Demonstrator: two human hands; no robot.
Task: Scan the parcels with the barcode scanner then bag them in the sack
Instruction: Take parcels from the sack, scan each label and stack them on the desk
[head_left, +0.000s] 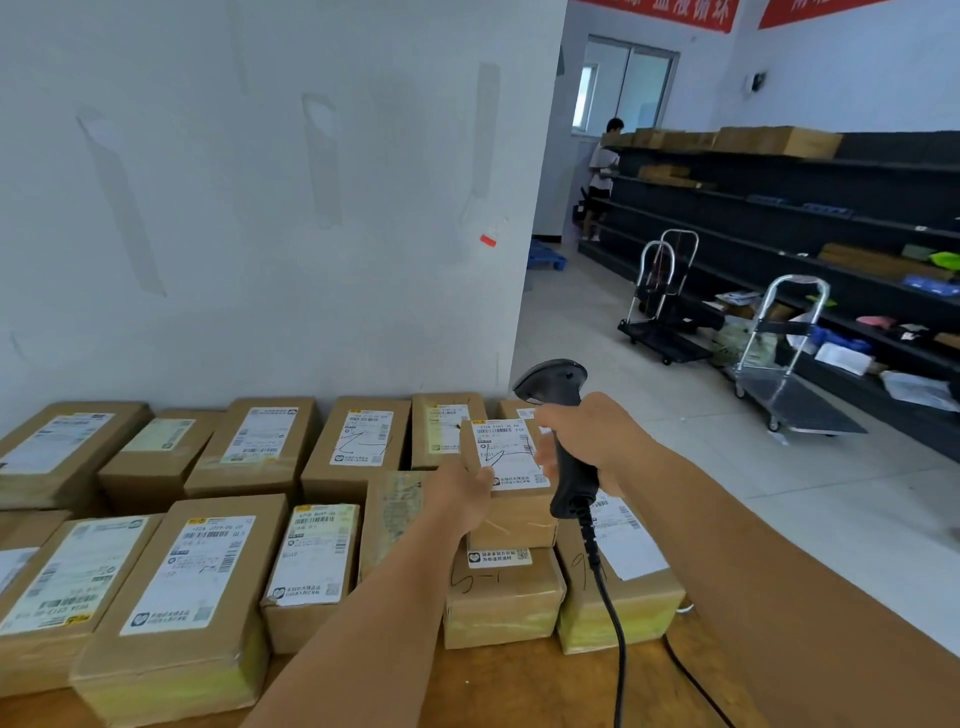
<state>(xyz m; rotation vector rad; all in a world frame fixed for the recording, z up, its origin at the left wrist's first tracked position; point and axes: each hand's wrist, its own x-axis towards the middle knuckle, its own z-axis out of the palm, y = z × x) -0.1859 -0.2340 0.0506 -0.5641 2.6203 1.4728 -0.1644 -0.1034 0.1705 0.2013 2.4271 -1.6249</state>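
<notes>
Above a wooden table (519, 686) crowded with cardboard parcels, the left hand (462, 496) grips the lower left edge of a small labelled parcel (511, 467), thumb on its shipping label. Just right of it, the right hand (587, 441) is wrapped around the handle of a black barcode scanner (563, 426). The scanner stands nearly upright, its head up and facing left over the parcel, its cable (613, 623) trailing down toward the viewer.
</notes>
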